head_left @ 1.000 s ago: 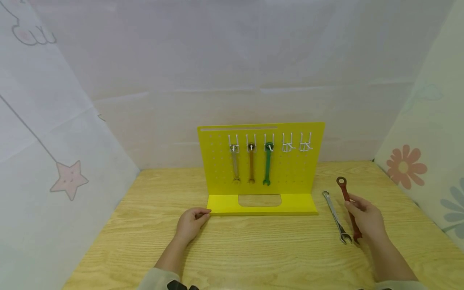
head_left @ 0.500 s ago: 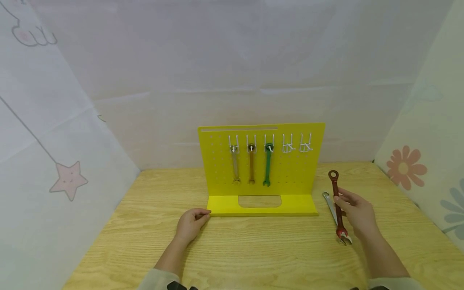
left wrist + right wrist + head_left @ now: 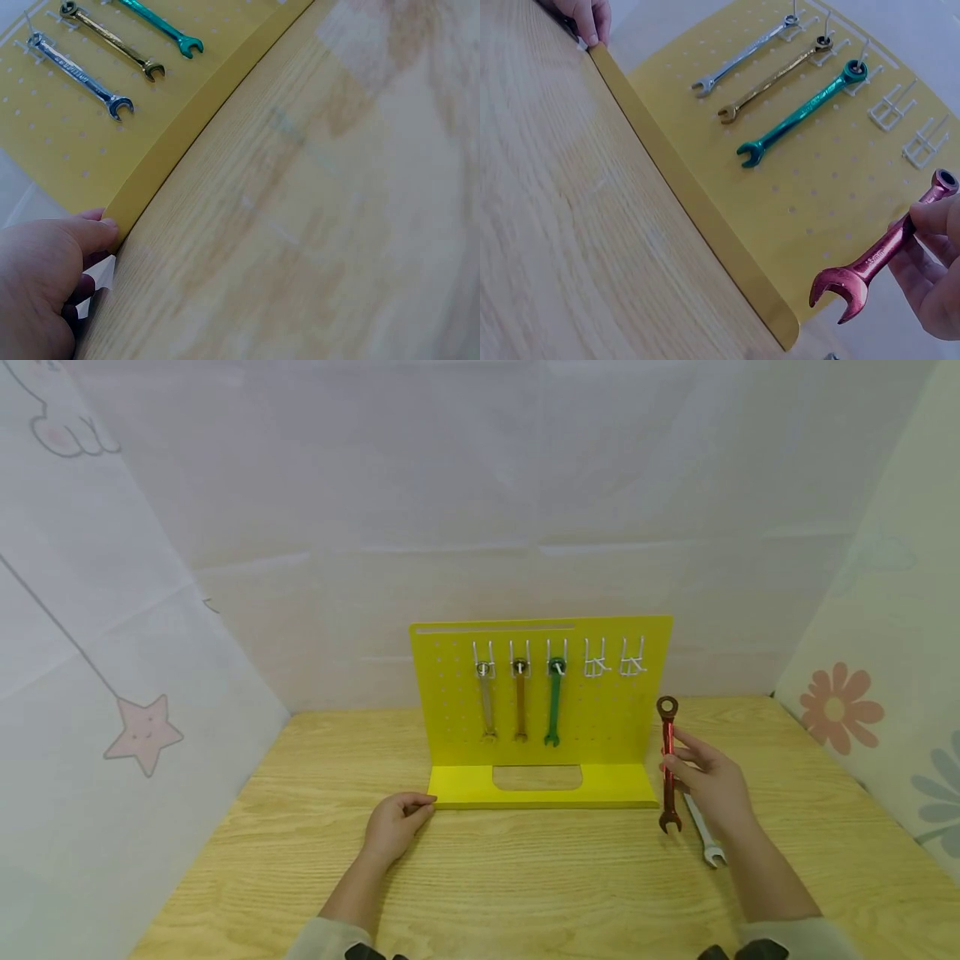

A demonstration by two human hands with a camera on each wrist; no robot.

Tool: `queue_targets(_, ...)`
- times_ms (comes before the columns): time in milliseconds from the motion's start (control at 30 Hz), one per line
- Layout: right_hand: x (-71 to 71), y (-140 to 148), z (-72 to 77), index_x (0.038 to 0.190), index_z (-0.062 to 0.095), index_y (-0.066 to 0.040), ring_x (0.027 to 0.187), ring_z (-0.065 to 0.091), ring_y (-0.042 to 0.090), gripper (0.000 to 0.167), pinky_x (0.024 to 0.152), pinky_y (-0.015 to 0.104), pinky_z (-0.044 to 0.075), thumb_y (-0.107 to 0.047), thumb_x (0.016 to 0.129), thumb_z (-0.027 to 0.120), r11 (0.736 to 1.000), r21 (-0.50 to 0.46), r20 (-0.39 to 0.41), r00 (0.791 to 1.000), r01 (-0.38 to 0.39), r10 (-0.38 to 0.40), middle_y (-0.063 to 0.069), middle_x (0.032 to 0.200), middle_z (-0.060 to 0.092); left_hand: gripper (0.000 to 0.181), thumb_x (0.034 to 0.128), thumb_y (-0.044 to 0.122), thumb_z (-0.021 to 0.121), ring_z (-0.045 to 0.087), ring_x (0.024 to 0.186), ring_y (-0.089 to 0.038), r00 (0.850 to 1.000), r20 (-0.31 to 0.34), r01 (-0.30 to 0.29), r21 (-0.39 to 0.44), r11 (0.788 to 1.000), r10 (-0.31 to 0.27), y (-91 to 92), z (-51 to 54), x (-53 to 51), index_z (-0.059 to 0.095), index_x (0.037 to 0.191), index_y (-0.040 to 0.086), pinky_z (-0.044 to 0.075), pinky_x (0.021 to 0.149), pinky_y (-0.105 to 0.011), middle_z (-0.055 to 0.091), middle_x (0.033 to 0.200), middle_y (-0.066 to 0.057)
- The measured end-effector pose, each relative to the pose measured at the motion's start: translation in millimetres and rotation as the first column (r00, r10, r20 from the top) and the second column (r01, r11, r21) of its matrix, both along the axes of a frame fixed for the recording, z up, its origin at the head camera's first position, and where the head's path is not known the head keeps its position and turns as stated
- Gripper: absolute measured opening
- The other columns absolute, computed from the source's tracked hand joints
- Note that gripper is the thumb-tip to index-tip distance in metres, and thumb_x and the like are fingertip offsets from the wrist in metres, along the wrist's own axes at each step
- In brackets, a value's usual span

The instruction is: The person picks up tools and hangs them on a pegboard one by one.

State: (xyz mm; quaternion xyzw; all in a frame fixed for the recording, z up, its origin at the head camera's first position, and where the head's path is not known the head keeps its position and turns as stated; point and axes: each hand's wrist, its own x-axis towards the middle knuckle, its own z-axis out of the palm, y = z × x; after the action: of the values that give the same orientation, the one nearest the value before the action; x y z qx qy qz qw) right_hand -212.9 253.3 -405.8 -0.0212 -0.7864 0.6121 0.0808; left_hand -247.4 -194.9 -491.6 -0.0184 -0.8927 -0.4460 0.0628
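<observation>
My right hand point(image 3: 716, 785) pinches a red combination wrench point(image 3: 668, 768) by its shank, ring end up, just right of the yellow pegboard point(image 3: 457, 710). In the right wrist view the wrench's open jaw points toward the board's base. My left hand point(image 3: 393, 827) pinches the front left corner of the base between thumb and fingers; some fingers are hidden in the left wrist view. A silver wrench point(image 3: 703, 835) lies on the table, partly behind the right hand. On the board's hooks hang a silver wrench point(image 3: 487, 706), a gold wrench point(image 3: 521, 706) and a green wrench point(image 3: 554, 702).
Two white hooks, one hook point(image 3: 596, 658) and another hook point(image 3: 632, 657), carry nothing at the board's right. A wooden table point(image 3: 525, 885) spreads in front. Patterned sheets point(image 3: 480, 485) stand behind and on both sides.
The right hand has lifted the red wrench and carried it left toward the pegboard, turning it nearly upright and passing over the loose silver wrench. The left hand has stayed at the corner.
</observation>
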Motion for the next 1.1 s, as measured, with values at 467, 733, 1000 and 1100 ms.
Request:
queue_targets(467,-8.1,-27.3,22.3,0.149,0.040,-0.008,0.088,0.066,-0.004,0.055,0.077,0.020,0.057,-0.019,0.098,0.060,0.997,-0.048,-0.073,0.996,-0.056,0.053,-0.021,0.100,0.063,0.013,0.0900,0.017,0.070,0.059,0.085,-0.010,1.000,0.002,0.010,0.004,1.000,-0.010,0.1,0.5,-0.1,0.077,0.101,0.016,0.049,0.078,-0.027,0.073,0.100,0.001)
queue_targets(733,-13.7,-40.0,32.4,0.148,0.043,-0.007,0.088,0.066,-0.004,0.054,0.078,0.020,0.056,-0.019,0.099,0.060,0.995,-0.054,-0.091,0.993,-0.087,0.082,-0.021,0.100,0.064,0.012,0.0899,0.017,0.071,0.061,0.086,-0.011,1.000,-0.006,0.006,0.003,1.000,-0.006,-0.3,-1.0,1.0,0.078,0.100,0.016,0.050,0.079,-0.028,0.073,0.101,-0.001)
queue_targets(1000,-21.4,-52.2,39.1,0.147,0.044,-0.007,0.088,0.067,-0.003,0.051,0.079,0.021,0.057,-0.014,0.099,0.059,0.991,-0.088,-0.099,0.991,-0.096,0.087,-0.020,0.097,0.064,0.013,0.0902,0.017,0.071,0.062,0.091,-0.012,1.000,-0.003,0.012,0.013,1.000,-0.012,-0.9,-1.5,-0.7,0.077,0.101,0.017,0.051,0.083,-0.031,0.073,0.104,0.000)
queue_targets(1100,-25.2,-54.7,38.8,0.147,0.044,-0.007,0.088,0.067,-0.003,0.051,0.079,0.021,0.057,-0.013,0.099,0.058,0.991,-0.097,-0.092,0.992,-0.095,0.086,-0.019,0.097,0.064,0.012,0.0900,0.017,0.071,0.062,0.091,-0.012,1.000,-0.004,0.012,0.014,1.000,-0.012,-1.1,-1.5,-0.9,0.077,0.101,0.017,0.051,0.083,-0.031,0.073,0.104,0.000)
